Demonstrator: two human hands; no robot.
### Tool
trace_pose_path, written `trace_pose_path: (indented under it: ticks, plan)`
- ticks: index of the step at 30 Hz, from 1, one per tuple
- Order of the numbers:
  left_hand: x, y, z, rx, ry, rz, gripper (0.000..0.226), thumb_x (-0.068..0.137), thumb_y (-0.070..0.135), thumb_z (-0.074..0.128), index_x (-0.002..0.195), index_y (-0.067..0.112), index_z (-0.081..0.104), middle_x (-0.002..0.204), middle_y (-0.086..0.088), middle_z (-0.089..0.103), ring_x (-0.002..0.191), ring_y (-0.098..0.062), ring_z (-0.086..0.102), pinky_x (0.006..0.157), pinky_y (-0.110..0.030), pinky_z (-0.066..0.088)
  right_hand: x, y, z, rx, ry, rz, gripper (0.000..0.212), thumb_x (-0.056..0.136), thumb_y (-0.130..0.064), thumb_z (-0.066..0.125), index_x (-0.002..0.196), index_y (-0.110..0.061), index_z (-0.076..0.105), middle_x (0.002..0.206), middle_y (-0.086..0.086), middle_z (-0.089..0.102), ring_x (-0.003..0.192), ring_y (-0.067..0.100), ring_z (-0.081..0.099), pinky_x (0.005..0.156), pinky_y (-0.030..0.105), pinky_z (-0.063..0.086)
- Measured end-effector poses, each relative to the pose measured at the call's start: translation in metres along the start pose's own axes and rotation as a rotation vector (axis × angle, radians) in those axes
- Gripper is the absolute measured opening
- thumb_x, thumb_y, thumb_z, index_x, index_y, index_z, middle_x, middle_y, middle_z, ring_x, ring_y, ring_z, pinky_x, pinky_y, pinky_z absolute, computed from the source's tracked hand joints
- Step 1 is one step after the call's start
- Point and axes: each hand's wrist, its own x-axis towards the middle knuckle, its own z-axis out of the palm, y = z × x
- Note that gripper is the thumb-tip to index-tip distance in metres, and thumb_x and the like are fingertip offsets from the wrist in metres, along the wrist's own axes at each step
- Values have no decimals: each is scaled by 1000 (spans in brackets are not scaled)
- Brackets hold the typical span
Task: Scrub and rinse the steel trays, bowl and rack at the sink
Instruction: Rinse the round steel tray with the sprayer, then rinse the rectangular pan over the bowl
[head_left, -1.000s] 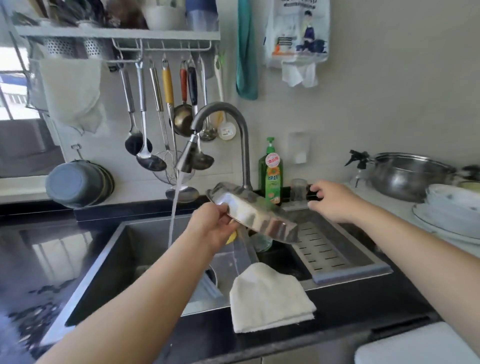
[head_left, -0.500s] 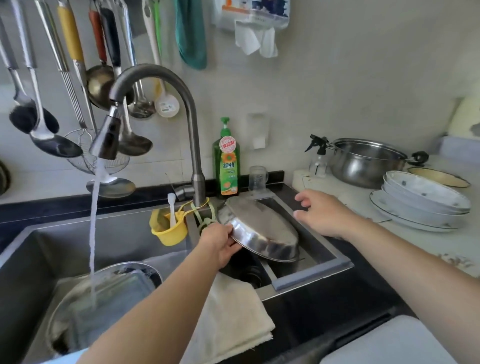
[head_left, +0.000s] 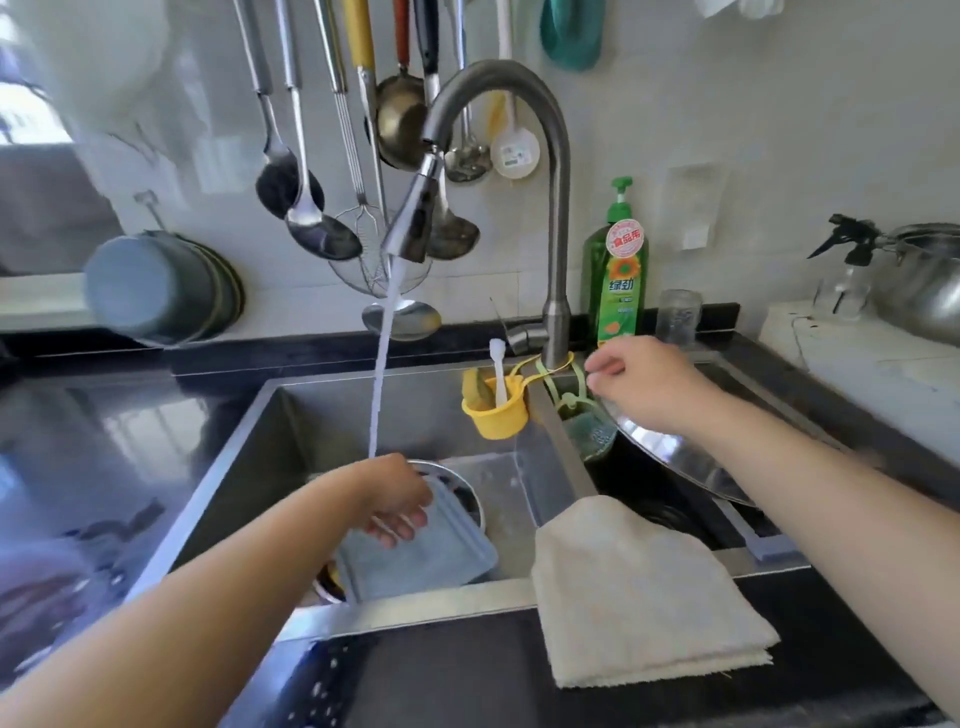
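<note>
Both hands (head_left: 395, 501) (head_left: 647, 387) reach over the sink (head_left: 322, 415).

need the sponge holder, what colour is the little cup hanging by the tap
Yellow; the hanging cup shows best in the head view.

Water ran from the curved steel faucet (head_left: 498, 104) into the left basin, where the left hand (head_left: 387, 499) reached down with loose fingers over a grey-blue rectangular tray (head_left: 415, 556) lying in a round steel bowl (head_left: 462, 488). The right hand (head_left: 644, 384) hovered over the oval steel tray (head_left: 675, 457) leaning in the right basin. A folded cream cloth (head_left: 639, 592) draped over the sink's front edge.
</note>
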Motion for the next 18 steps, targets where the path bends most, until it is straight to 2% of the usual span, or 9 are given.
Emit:
trace_pose_path:
  ticks: [3, 7, 11, 14, 16, 18]
  plan:
    - [15, -63, -34, -43, 16, -184, 25, 105, 18, 52, 122, 1, 59, 89, -10, 66, 69, -24, 63, 67, -36, 54, 13, -39, 57, 7, -68, -75, 18, 97, -22, 62, 111, -19, 73, 111, -1, 70, 107, 21, 62, 88, 30, 47]
    - [43, -114, -48, -194, 72, -337, 24, 106, 19, 51, 123, 2, 49, 100, -17, 57, 82, -30, 62, 72, -39, 55, 30, -58, 120, 20, -193, -59, 17, 98, -20, 60, 109, -19, 72, 117, 1, 69, 112, 24, 61, 98, 39, 50]
    - [71, -140, -34, -345, -61, -401, 43, 105, 21, 50, 137, -9, 45, 123, -25, 63, 106, -38, 69, 92, -45, 58, 54, -66, 145, 103, -154, 12, 26, 100, -19, 57, 122, -19, 69, 121, -1, 64, 112, 22, 59, 92, 31, 47]
    - [81, -142, -23, -335, -78, -359, 29, 106, 15, 48, 128, -4, 47, 110, -25, 64, 88, -35, 69, 78, -40, 61, 51, -59, 173, 208, -121, 83, 23, 100, -15, 56, 119, -17, 70, 118, 1, 66, 112, 21, 60, 96, 35, 51]
    - [86, -143, -19, -340, -64, -346, 25, 107, 11, 48, 127, -4, 50, 103, -24, 63, 76, -31, 67, 59, -33, 61, 44, -49, 188, 188, -196, 105, 23, 100, -13, 55, 119, -15, 69, 115, 1, 65, 107, 20, 59, 95, 34, 51]
    - [86, -141, -20, -366, -19, -346, 20, 106, 8, 50, 121, -5, 53, 95, -23, 60, 68, -29, 63, 43, -26, 54, 45, -42, 191, 191, -267, 129, 23, 100, -14, 57, 120, -14, 69, 112, 0, 64, 106, 20, 59, 96, 35, 50]
